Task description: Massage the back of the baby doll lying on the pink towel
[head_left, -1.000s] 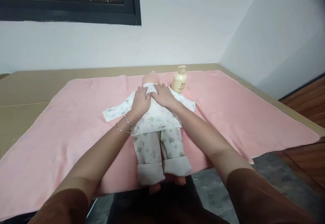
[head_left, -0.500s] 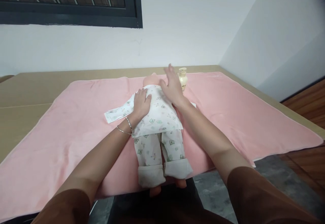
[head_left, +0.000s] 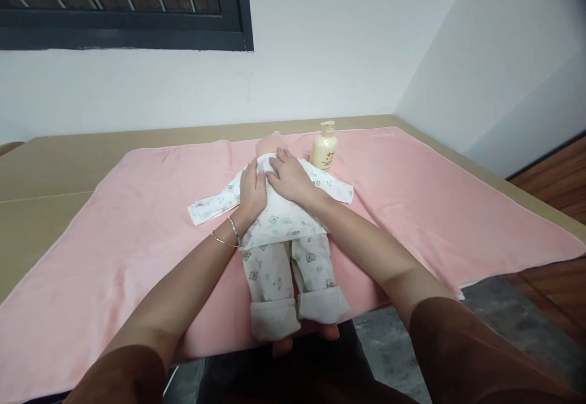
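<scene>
A baby doll point(head_left: 267, 145) lies on a pink towel point(head_left: 151, 209), its head away from me and its feet at the near edge. It wears a white printed top point(head_left: 284, 224) and matching trousers point(head_left: 270, 273) with rolled cuffs. My left hand point(head_left: 253, 191) rests flat on the left side of the doll's chest, fingers stretched out. Across the upper chest lies my right hand point(head_left: 289, 177), open, its fingers pointing up and left near the doll's neck. Both sleeves spread outward on the towel. The doll's face is mostly out of sight.
A cream pump bottle point(head_left: 323, 147) stands upright on the towel, just beyond the doll's right-hand sleeve. The towel covers most of a tan table point(head_left: 50, 166) set against a white wall. A dark-framed barred window point(head_left: 137, 22) is at the upper left.
My right hand has come down and left from beside the bottle onto the doll's chest, uncovering the bottle and right sleeve. My left hand stays on the chest, its fingers now closer together.
</scene>
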Available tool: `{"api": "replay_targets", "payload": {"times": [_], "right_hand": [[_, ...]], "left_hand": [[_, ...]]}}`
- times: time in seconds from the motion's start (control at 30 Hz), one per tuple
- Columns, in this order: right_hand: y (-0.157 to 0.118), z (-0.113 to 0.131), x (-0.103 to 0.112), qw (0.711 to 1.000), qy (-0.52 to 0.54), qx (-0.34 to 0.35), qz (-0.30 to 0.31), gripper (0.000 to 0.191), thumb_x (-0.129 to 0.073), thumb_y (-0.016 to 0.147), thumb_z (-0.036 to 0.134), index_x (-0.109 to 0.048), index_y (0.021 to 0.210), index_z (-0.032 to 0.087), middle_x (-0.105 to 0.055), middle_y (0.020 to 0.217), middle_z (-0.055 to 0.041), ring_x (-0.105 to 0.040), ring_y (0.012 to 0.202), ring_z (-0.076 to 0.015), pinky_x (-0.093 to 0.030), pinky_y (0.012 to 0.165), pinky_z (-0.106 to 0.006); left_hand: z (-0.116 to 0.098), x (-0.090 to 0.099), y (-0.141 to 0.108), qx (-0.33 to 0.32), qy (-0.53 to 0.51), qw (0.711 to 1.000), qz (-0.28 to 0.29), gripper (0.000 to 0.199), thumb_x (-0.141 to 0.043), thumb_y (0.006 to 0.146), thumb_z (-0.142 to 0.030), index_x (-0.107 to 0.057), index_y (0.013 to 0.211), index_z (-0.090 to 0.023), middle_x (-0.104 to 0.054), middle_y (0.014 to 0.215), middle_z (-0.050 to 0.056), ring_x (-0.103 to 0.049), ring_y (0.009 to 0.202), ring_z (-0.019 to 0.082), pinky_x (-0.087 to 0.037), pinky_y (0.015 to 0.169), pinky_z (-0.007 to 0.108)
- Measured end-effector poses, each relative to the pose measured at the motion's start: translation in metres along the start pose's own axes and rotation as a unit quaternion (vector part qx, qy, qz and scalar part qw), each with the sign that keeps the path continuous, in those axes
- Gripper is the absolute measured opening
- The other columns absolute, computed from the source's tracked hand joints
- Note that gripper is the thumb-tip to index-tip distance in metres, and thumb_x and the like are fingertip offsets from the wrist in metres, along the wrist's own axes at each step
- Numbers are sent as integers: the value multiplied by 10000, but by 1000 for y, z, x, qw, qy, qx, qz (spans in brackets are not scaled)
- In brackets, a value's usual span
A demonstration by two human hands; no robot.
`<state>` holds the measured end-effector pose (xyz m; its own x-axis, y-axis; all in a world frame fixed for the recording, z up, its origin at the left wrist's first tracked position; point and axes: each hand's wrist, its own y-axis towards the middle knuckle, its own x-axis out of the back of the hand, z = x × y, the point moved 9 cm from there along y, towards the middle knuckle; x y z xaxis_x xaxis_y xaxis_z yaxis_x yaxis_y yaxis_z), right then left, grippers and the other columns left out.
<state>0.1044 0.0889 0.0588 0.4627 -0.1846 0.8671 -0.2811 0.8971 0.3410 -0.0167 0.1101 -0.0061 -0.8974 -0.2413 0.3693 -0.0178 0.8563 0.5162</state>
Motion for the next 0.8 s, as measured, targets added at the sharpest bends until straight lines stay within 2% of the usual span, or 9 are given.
{"api": "replay_targets", "payload": {"times": [0.13, 0.2, 0.33, 0.4, 0.5, 0.57, 0.67, 0.73, 0.8], "right_hand": [[-3, 6, 19, 996, 20, 7, -87, 499, -387, 959, 244, -518, 1425, 124, -330, 1622, -116, -253, 1535, -251, -249, 1266, -465], [-2, 6, 14, 998, 10, 1, -63, 507, -386, 951, 238, -519, 1423, 108, -350, 1608, -137, -284, 1519, -273, -253, 1256, -493], [1, 1, -3, 999, 15, -3, 48, 537, -392, 944, 251, -499, 1452, 114, -411, 1573, -149, -334, 1493, -319, -234, 1232, -590], [3, -3, 7, 998, 47, -10, 30, 572, -395, 935, 246, -459, 1489, 119, -398, 1587, -125, -326, 1505, -277, -242, 1252, -527], [3, -7, 19, 997, 58, -25, -41, 560, -381, 924, 219, -494, 1462, 110, -424, 1573, -112, -360, 1488, -233, -283, 1251, -434], [0, -5, 10, 999, 27, -23, -42, 515, -379, 925, 210, -560, 1396, 110, -466, 1541, -127, -393, 1463, -263, -278, 1244, -474], [-1, 1, -6, 1000, -3, -7, -6, 474, -397, 918, 214, -613, 1327, 108, -489, 1518, -149, -418, 1440, -302, -268, 1231, -535], [2, -4, 4, 1000, 13, -9, -21, 503, -396, 909, 216, -589, 1361, 111, -465, 1539, -138, -409, 1450, -284, -285, 1236, -505], [9, -19, 32, 997, 26, -18, -74, 549, -371, 916, 230, -528, 1433, 137, -415, 1578, -106, -375, 1475, -265, -283, 1248, -487]], "left_hand": [[-2, 0, 0, -4, 17, 1000, 0, 524, -374, 1022, -447, -518, 1431, -154, -492, 1514, 156, -408, 1456, 290, -271, 1245, 494], [-3, 0, 1, -8, 26, 1000, 2, 523, -365, 1022, -432, -520, 1422, -133, -506, 1496, 174, -425, 1442, 294, -276, 1241, 498], [-6, 0, 2, -2, 24, 1000, 7, 532, -390, 1011, -429, -481, 1444, -133, -484, 1512, 174, -428, 1437, 293, -280, 1237, 480], [-6, -2, 2, 11, 27, 999, 17, 543, -410, 1002, -416, -441, 1473, -148, -445, 1545, 160, -401, 1456, 290, -273, 1240, 470], [-8, -3, 3, 18, 48, 998, 29, 535, -424, 986, -368, -433, 1476, -154, -446, 1546, 151, -397, 1455, 290, -273, 1240, 473], [-11, -3, 4, 12, 69, 997, 30, 493, -434, 965, -330, -497, 1421, -153, -507, 1490, 151, -440, 1418, 289, -286, 1234, 470], [-14, -4, 7, 1, 101, 994, 38, 435, -421, 946, -286, -577, 1328, -149, -576, 1408, 151, -490, 1363, 286, -302, 1227, 469], [-17, -4, 8, -1, 113, 992, 49, 436, -417, 947, -294, -582, 1323, -146, -574, 1406, 155, -489, 1361, 293, -298, 1227, 487], [-22, -3, 8, 8, 118, 990, 70, 463, -482, 929, -348, -577, 1337, -150, -565, 1414, 157, -471, 1376, 318, -287, 1227, 518]]}}
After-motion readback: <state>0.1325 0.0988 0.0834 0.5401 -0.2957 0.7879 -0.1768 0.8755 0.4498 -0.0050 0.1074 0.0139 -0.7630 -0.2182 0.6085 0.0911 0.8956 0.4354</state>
